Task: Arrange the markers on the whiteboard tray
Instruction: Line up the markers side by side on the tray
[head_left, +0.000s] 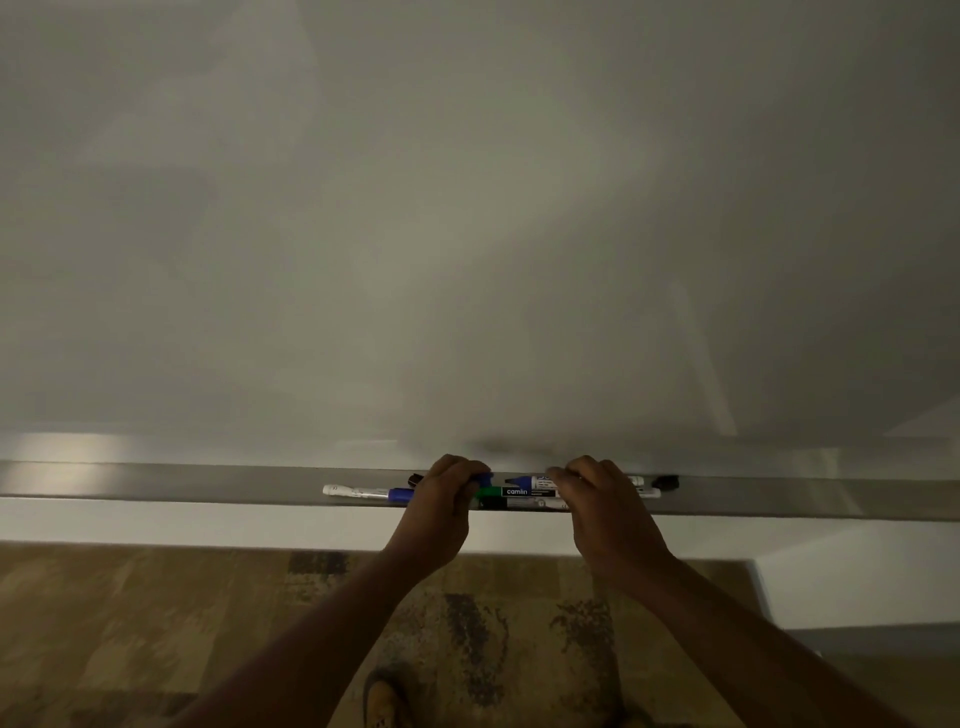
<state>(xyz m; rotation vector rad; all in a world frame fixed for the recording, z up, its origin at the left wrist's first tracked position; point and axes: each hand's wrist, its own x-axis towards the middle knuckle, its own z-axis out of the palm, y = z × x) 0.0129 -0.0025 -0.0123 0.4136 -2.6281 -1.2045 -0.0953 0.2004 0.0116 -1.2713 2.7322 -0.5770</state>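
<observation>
left hand (441, 493) and right hand (605, 496) curl over the bunched plastic markers (519, 496) on the long grey metal tray (208, 483), grip unclear; push them gently together so none roll off

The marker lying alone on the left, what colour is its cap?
Blue cap, seen in the head view.

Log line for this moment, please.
left hand on bunched markers | right hand on same bunch | tray | stray blue-capped marker left, untouched
</observation>
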